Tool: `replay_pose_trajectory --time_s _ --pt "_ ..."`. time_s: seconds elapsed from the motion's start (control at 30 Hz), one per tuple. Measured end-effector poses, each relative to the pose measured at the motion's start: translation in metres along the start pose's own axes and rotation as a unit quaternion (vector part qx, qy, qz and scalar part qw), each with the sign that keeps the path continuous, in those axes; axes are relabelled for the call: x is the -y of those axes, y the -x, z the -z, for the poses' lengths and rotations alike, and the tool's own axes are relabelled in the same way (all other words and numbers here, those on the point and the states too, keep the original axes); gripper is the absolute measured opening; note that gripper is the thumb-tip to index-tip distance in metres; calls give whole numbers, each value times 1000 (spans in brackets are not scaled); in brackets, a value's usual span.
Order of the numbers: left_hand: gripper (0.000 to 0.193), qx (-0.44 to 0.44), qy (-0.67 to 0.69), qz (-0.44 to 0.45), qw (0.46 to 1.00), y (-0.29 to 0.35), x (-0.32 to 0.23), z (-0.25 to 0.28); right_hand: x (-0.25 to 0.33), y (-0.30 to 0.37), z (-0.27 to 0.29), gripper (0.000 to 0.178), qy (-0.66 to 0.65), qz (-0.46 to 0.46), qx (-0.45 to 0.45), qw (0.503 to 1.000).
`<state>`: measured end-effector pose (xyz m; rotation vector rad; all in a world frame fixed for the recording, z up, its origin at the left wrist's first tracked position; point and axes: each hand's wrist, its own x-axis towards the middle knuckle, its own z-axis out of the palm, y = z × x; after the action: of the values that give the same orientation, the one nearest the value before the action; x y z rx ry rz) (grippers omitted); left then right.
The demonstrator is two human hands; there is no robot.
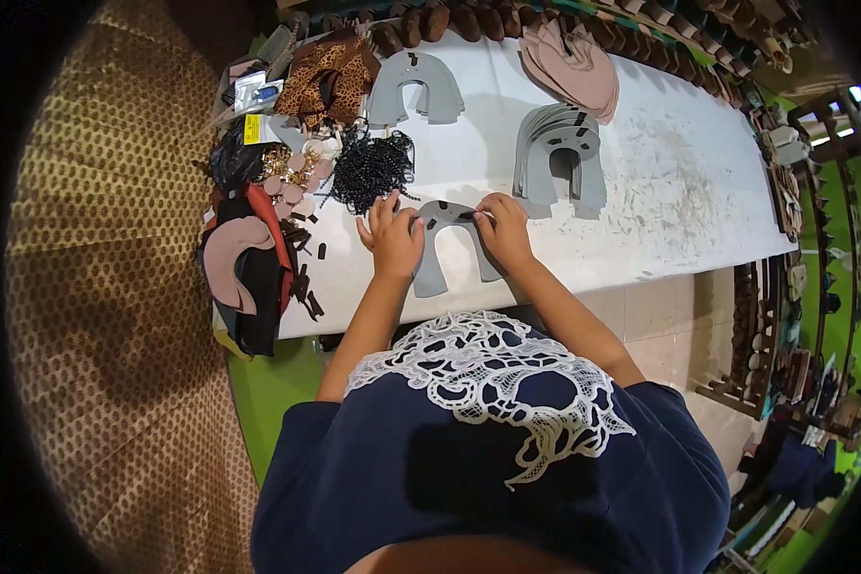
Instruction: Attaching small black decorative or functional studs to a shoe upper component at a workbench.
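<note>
A grey U-shaped piece (432,263), like a cut shoe upper, lies on the white-covered table near its front edge, with small black patches on its curved top. My left hand (393,239) rests at the left side of this piece, fingers spread and the thumb side touching its edge. On the other side, my right hand (507,230) pinches the upper right of the curve between thumb and fingers, at a black patch. Just beyond my left fingers sits a tangled heap of black beaded strings (373,170).
A stack of grey U-shaped pieces (536,163) stands right of centre; another grey pile (387,91) lies farther back. Pink pieces (574,72) are behind. Leopard-print pieces (325,72), pink-and-gold ornaments (292,182) and dark strips (303,287) crowd the left. Shoes (478,21) line the far edge.
</note>
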<state>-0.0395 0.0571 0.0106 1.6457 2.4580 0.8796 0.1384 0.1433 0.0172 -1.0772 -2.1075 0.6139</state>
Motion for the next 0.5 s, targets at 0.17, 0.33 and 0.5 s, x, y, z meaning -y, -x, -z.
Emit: replay_pose_trajectory --time_s 0.17,0.33,0.5 --pt "17 -1 31 -24 999 1 13 3 -1 4 15 12 -63 -10 12 998" --pt "19 29 76 -74 994 -8 -13 17 -4 8 41 14 -31 -6 -11 999" --pt "21 106 219 -77 967 -21 -40 17 -16 9 66 18 -144 -63 25 987"
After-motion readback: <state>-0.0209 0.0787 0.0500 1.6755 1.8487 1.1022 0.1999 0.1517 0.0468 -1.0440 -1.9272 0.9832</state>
